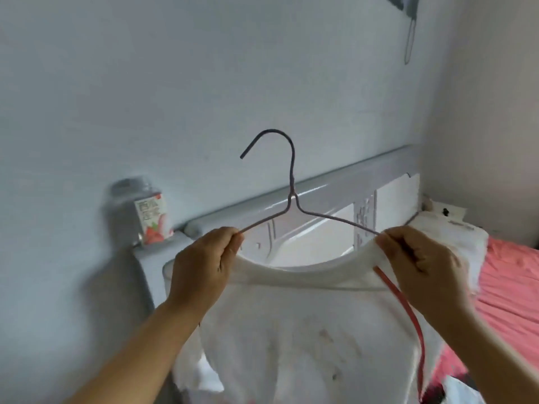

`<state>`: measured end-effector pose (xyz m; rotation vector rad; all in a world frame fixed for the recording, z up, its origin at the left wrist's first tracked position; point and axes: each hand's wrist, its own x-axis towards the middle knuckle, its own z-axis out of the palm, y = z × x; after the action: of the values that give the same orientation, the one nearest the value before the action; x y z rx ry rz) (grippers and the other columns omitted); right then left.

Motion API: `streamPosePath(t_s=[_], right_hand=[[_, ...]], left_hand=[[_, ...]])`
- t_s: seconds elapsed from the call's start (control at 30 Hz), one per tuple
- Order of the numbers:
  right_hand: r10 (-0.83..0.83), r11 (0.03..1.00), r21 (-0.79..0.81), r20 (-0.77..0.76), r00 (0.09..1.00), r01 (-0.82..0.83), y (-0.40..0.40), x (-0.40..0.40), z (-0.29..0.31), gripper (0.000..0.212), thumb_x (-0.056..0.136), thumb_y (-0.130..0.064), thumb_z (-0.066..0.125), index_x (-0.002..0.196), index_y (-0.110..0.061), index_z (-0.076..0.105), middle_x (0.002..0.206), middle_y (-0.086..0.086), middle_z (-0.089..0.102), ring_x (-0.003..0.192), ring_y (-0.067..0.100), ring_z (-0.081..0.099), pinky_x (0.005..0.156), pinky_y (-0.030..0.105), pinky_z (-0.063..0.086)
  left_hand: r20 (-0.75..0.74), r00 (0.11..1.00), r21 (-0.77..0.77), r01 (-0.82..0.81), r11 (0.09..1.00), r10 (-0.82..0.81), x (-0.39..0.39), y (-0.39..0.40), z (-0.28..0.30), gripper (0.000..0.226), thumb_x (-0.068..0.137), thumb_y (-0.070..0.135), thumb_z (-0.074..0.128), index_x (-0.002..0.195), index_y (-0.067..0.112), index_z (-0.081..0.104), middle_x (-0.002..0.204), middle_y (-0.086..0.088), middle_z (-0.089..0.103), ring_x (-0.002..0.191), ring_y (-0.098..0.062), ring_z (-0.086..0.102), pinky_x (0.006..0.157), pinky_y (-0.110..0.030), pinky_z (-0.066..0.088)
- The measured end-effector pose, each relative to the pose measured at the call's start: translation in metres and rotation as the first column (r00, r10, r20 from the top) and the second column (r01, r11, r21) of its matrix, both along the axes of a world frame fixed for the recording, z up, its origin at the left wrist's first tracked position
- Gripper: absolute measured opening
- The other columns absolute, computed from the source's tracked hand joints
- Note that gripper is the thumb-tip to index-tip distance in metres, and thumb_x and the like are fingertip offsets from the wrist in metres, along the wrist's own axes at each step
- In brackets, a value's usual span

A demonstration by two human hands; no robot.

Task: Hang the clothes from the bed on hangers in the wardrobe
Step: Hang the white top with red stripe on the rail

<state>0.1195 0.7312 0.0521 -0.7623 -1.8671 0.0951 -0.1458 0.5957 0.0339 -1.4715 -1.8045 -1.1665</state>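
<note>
White t-shirt (291, 330) held up over bed (513, 275), neck stretched on wire hanger (291, 199). Left hand (204, 266) & right hand (423, 266) pinch collar w/ hanger arms. Risk: slack grip, shoulder slips off.

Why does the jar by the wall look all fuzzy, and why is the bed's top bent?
Head view: the jar is smeared by blur, its label unreadable, while the hanger and both hands, left and right, look sharper. Head view: the wide lens bows the headboard. Head view: light is soft, shadows faint.
</note>
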Motion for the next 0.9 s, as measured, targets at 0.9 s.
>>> streamPosePath(t_s=[0.9], right_hand=[[0.931, 0.358, 0.009, 0.077, 0.358, -0.934, -0.251, -0.204, 0.084, 0.017, 0.086, -0.034, 0.063, 0.069, -0.036, 0.064, 0.052, -0.013, 0.060, 0.053, 0.020, 0.062, 0.046, 0.032, 0.045]], left_hand=[[0.208, 0.657, 0.166, -0.754, 0.635, 0.725, 0.045, -0.338, 0.110, 0.020, 0.096, 0.025, 0.048, 0.103, 0.016, 0.064, 0.066, 0.017, 0.053, 0.066, -0.007, 0.051, 0.060, -0.017, 0.042]])
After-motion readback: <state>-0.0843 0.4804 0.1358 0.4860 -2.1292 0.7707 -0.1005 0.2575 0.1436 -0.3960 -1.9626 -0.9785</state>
